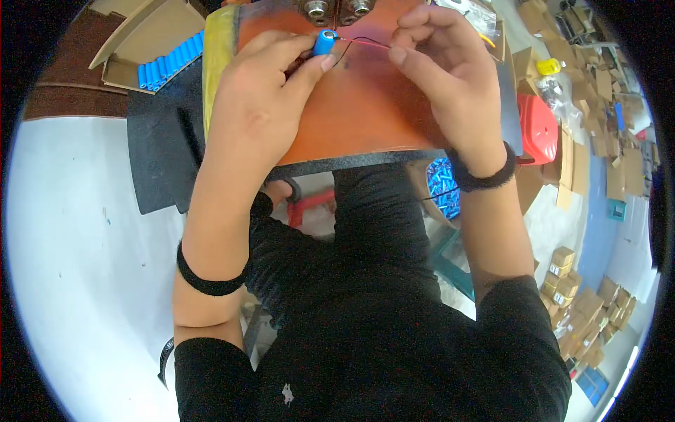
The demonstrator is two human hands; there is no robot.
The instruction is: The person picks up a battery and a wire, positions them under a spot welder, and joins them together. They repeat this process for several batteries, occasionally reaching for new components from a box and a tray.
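My left hand (pixel 264 91) pinches a blue cylindrical battery cell (pixel 324 43) between thumb and fingers, its metal end tilted up. From that end a thin red wire (pixel 365 43) and a thin black wire (pixel 346 52) run across to the right. My right hand (pixel 457 70) closes thumb and forefinger on the wires' far ends; the other fingers are curled. Both hands are above an orange work surface (pixel 365 112). Just beyond the cell stand the metal electrode holders (pixel 336 8) of what looks like a spot welder.
At the far left, an open cardboard box (pixel 116 73) holds a row of blue cells (pixel 172 62). Below the table's right side is a container of many blue cells (pixel 441 184). A red plastic stool (pixel 538 130) stands at right, with stacked cartons (pixel 562 271) beyond.
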